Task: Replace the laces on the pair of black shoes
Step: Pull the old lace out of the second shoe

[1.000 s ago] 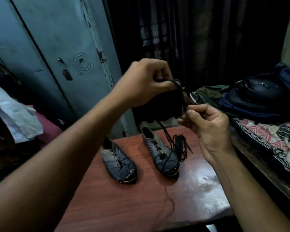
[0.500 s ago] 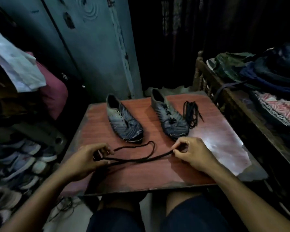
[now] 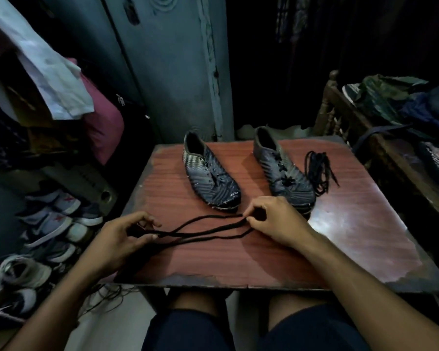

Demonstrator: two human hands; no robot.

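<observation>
Two black shoes stand on the reddish wooden table (image 3: 238, 262), toes towards me. The left shoe (image 3: 209, 174) has no lace in its eyelets; the right shoe (image 3: 281, 173) still shows a lace crossing its front. A black lace (image 3: 208, 228) lies folded in several strands across the table between my hands. My left hand (image 3: 121, 239) pinches one end of the fold near the table's left edge. My right hand (image 3: 274, 222) pinches the other end, just in front of the right shoe's toe. A bundle of black laces (image 3: 319, 172) lies beside the right shoe.
A grey metal cupboard door (image 3: 167, 72) stands behind the table. Several sneakers (image 3: 48, 224) are piled on the floor at the left, under hanging clothes (image 3: 51, 72). A wooden bed frame (image 3: 365, 138) with heaped clothes sits at the right. My knees are under the table's near edge.
A second ago both hands held the lace up in the air; they have lowered it flat onto the table. Since half a second ago the hands have drawn the folded strands straighter.
</observation>
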